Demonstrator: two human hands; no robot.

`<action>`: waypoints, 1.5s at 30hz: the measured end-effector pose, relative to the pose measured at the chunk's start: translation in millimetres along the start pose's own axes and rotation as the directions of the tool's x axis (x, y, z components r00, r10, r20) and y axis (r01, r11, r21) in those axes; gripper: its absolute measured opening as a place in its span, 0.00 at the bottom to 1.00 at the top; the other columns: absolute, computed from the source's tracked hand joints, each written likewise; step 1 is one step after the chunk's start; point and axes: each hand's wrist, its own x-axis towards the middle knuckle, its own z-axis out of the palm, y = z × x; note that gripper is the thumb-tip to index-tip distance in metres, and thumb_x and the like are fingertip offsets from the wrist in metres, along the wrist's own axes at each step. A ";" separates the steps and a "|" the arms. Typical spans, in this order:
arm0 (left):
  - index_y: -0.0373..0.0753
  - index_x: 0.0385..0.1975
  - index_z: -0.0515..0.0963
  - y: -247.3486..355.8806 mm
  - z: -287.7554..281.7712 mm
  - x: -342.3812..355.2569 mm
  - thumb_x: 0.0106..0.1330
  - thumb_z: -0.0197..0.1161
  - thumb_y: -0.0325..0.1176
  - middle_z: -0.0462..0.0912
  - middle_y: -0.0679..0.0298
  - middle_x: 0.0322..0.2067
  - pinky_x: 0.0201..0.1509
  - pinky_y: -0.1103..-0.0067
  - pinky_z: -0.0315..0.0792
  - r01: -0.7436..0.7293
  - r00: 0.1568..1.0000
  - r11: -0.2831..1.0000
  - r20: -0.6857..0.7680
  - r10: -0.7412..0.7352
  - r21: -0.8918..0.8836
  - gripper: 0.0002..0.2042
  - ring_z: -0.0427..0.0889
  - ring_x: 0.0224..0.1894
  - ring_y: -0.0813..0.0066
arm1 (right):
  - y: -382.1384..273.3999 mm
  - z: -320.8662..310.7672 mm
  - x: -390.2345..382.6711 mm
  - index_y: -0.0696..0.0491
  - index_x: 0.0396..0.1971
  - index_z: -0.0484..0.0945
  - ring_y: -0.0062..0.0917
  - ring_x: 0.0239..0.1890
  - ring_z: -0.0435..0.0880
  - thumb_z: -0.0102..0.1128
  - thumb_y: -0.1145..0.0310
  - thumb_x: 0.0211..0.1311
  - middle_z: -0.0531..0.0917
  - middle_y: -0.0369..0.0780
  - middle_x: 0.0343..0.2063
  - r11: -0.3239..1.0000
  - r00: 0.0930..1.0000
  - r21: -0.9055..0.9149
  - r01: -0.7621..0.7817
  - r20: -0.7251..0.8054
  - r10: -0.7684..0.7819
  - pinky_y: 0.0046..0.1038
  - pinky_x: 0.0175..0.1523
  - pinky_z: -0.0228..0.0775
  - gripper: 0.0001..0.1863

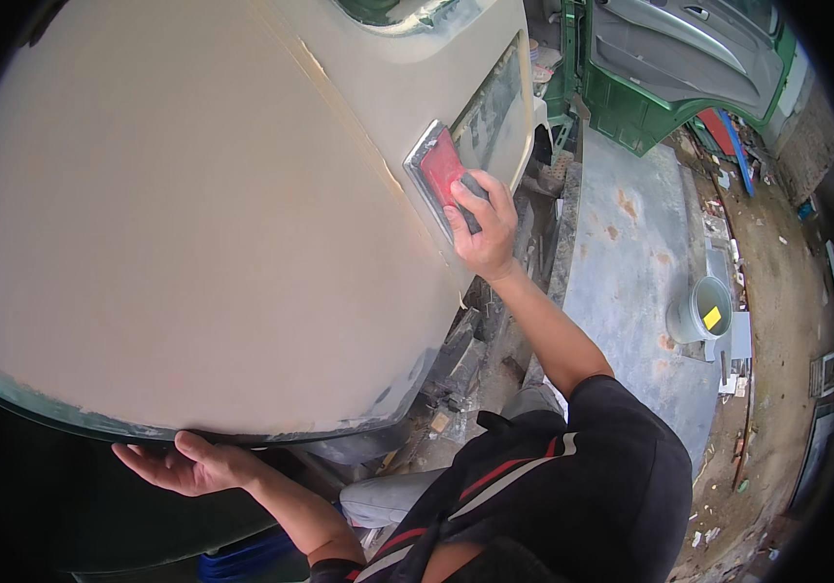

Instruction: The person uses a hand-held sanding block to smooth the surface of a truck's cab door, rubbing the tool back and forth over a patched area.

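A large beige, matte-coated vehicle panel (193, 214) fills the left half of the view, with a raised seam running diagonally across its right part. My right hand (488, 225) is closed round the black handle of a red sanding block (439, 167). The block lies flat on the panel between the seam and a recessed window-like area (493, 107) with patchy green-grey colour. Below the panel's near edge, my left hand (193, 468) has its fingers stretched out, with the thumb touching the dark rim. Nothing shows in its grasp.
On the right, a grey metal sheet (621, 253) lies on the ground, carrying a bucket (700, 311) with a yellow piece inside. A green vehicle door (630, 107) with grey trim stands open at the upper right. Scattered debris (460, 364) lies below the panel.
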 end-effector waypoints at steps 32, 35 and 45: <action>0.28 0.62 0.65 -8.4 -22.3 -75.3 0.75 0.68 0.49 0.81 0.55 0.49 0.56 0.74 0.75 0.231 0.969 0.972 0.085 -0.234 0.044 0.32 0.79 0.49 0.70 | 7.7 7.7 4.7 0.48 0.50 0.85 0.42 0.44 0.82 0.77 0.77 0.49 0.83 0.44 0.50 0.995 0.998 0.091 0.052 -0.025 -0.049 0.39 0.47 0.76 0.25; 0.28 0.62 0.65 -3.3 -16.6 -78.0 0.75 0.68 0.48 0.81 0.55 0.49 0.57 0.74 0.74 0.271 0.961 0.962 0.053 -0.272 0.021 0.32 0.79 0.49 0.70 | 10.2 0.7 -29.4 0.48 0.50 0.85 0.42 0.44 0.82 0.77 0.77 0.49 0.83 0.44 0.49 0.995 0.999 0.090 0.038 0.022 -0.040 0.39 0.47 0.77 0.25; 0.27 0.63 0.64 -5.1 -13.9 -74.4 0.76 0.66 0.49 0.81 0.52 0.51 0.58 0.71 0.75 0.269 0.961 0.963 0.061 -0.270 0.030 0.32 0.80 0.51 0.67 | 13.6 -3.4 -56.9 0.47 0.51 0.84 0.43 0.45 0.82 0.76 0.77 0.51 0.82 0.45 0.50 0.998 0.999 0.069 0.003 0.053 -0.007 0.39 0.47 0.77 0.25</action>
